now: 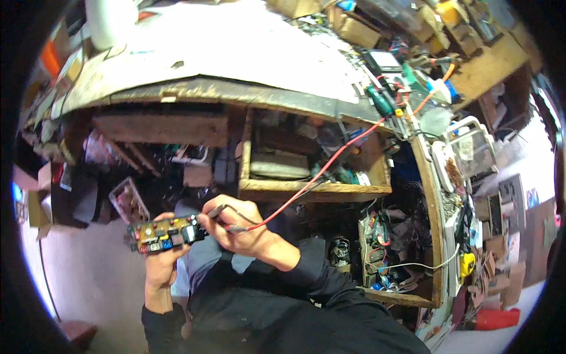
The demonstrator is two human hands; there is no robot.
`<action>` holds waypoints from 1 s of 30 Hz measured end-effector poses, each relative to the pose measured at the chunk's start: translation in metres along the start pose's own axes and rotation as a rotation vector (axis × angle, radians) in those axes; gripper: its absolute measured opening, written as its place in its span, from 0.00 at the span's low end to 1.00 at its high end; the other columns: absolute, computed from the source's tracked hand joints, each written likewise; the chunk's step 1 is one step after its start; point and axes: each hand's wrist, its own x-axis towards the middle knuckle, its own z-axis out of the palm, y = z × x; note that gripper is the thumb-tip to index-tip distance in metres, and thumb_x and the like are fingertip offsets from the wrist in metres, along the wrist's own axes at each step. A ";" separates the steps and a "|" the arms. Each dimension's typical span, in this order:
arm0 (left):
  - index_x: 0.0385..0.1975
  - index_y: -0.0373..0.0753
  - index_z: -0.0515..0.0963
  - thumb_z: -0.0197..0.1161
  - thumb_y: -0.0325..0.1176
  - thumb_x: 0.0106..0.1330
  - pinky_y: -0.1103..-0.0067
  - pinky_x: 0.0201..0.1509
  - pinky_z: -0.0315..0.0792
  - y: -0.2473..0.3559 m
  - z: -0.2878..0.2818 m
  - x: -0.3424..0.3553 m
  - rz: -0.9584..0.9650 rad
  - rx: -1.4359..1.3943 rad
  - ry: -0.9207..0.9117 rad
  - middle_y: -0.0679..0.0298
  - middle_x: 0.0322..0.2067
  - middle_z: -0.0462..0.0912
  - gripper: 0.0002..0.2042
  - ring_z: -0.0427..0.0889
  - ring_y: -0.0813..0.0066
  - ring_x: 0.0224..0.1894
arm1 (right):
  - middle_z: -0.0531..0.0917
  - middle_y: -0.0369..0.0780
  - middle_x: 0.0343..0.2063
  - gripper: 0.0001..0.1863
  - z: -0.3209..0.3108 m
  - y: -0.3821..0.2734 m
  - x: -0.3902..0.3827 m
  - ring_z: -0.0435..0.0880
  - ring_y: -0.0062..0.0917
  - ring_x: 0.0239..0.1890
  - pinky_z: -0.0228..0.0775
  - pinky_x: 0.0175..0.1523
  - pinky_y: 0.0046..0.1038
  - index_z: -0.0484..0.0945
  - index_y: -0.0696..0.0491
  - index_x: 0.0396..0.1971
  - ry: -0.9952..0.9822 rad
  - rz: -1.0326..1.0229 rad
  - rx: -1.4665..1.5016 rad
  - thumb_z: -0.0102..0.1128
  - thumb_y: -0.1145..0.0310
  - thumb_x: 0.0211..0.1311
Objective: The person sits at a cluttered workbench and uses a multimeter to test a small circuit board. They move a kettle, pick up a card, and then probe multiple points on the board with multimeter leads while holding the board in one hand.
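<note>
My left hand [161,266] is closed round a circuit board [159,233] from below and behind, holding it out over my lap. The board is brown, with red, blue, white and black parts on it. My right hand [252,231] is at the board's right end, its fingers pinching two test probes, a black one [216,210] and a red one [236,228]. Whether their tips touch the board I cannot tell. From this hand a red test lead [318,174], with a dark one beside it, runs up to the right side of the bench.
A bright-topped workbench [236,53] curves across the far side. Below it an open wooden drawer [318,187] holds assorted items, and another wooden compartment [436,259] holds cables. A screwdriver with a green handle [378,101] and a device with a lit screen [384,60] lie at the right.
</note>
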 end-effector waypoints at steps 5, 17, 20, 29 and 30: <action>0.62 0.38 0.66 0.69 0.11 0.48 0.75 0.59 0.76 0.003 0.006 -0.003 0.024 -0.028 -0.002 0.64 0.49 0.78 0.38 0.80 0.72 0.53 | 0.81 0.42 0.26 0.08 -0.005 -0.007 0.001 0.82 0.29 0.22 0.73 0.26 0.27 0.75 0.58 0.34 -0.003 0.022 -0.014 0.68 0.79 0.60; 0.62 0.40 0.68 0.72 0.14 0.49 0.70 0.67 0.69 -0.005 -0.004 0.008 0.042 0.093 -0.032 0.67 0.57 0.75 0.37 0.75 0.69 0.60 | 0.84 0.39 0.23 0.04 -0.003 -0.006 0.002 0.84 0.26 0.24 0.77 0.29 0.28 0.81 0.58 0.28 0.015 0.109 -0.041 0.61 0.76 0.64; 0.59 0.37 0.72 0.75 0.17 0.50 0.75 0.61 0.73 0.001 0.004 0.021 0.162 0.211 -0.105 0.66 0.50 0.80 0.33 0.79 0.75 0.54 | 0.84 0.41 0.25 0.02 -0.011 -0.006 -0.002 0.85 0.31 0.23 0.78 0.29 0.31 0.81 0.55 0.30 -0.022 0.244 -0.221 0.66 0.75 0.62; 0.65 0.39 0.66 0.70 0.12 0.54 0.75 0.63 0.73 -0.001 -0.003 0.011 0.074 -0.127 -0.051 0.64 0.53 0.79 0.36 0.78 0.73 0.57 | 0.84 0.40 0.23 0.04 -0.008 -0.026 0.003 0.82 0.17 0.19 0.73 0.25 0.18 0.79 0.62 0.35 0.052 0.371 0.170 0.62 0.76 0.68; 0.65 0.39 0.66 0.70 0.12 0.54 0.75 0.63 0.73 -0.001 -0.002 0.011 0.069 -0.129 -0.051 0.64 0.53 0.78 0.36 0.78 0.73 0.57 | 0.84 0.39 0.23 0.04 -0.006 -0.026 0.002 0.82 0.17 0.20 0.74 0.25 0.18 0.79 0.62 0.36 0.039 0.353 0.165 0.62 0.76 0.68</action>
